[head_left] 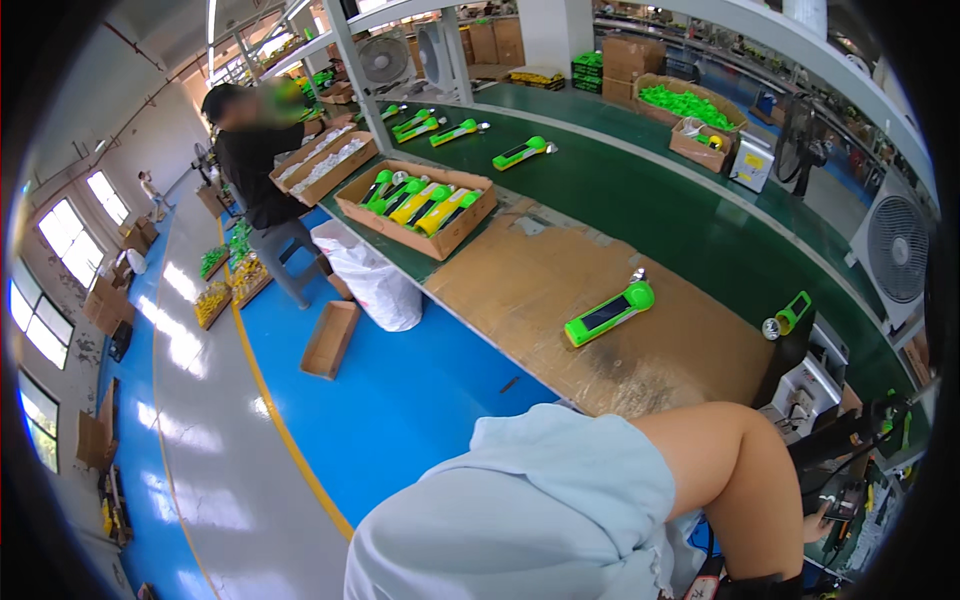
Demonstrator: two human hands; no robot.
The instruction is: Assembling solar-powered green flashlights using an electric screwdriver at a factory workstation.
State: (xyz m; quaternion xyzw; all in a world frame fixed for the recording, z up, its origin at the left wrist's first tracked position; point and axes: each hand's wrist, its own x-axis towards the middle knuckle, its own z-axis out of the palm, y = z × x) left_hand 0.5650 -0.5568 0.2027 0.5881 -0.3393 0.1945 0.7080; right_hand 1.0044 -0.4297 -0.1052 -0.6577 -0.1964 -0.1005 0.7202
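Cardboard sheet [500, 290] spread over the near part of the green tabletop [620, 190], probably to spare that surface from scuffs; one sheet in all, with one green lamp [608, 314] on its right half, laid flat perhaps so as not to roll. Past the sheet's right end, what looks like the right hand [818, 525], partly hidden behind the left forearm [757, 490], fingers at one black device [848, 503], likely to steady it; too small to tell a closed grip from a mere touch. Left hand out of sight, so cannot tell its grip. Just off the sheet's right far corner, one green frame [795, 312] with a round silver head. At the sheet's left end, one open carton [395, 233] of about five green and yellow lamps [415, 205], side by side, presumably kept from sliding by the walls. Beyond the sheet's far edge, at least four loose lamps [520, 153], perhaps spaced for easy picking. Farther left of the sheet, two trays [345, 178] of white pieces and one co-worker [260, 165]. Below the sheet's left end, one white sack [375, 280].
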